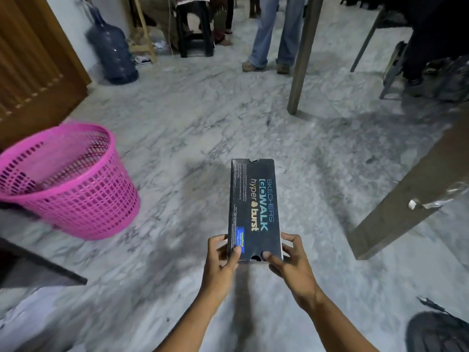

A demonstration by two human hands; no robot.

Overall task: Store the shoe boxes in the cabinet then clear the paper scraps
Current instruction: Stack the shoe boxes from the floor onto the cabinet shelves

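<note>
A dark shoe box (253, 199) with printed lettering on its lid is held out level above the marble floor, its long side pointing away from me. My left hand (220, 257) grips its near left corner, thumb on the lid. My right hand (289, 260) grips the near right corner, thumb on the lid as well. No paper scraps show on the floor. A dark panel edge (38, 265) juts in at the lower left; I cannot tell whether it belongs to the cabinet.
A pink mesh basket (76, 199) stands on the floor at the left, beside a wooden door (33, 72). Wooden table legs (302, 59) rise ahead and at the right (406, 199). A blue water jug (111, 49), a stool (195, 29) and a standing person's legs (271, 34) are at the back.
</note>
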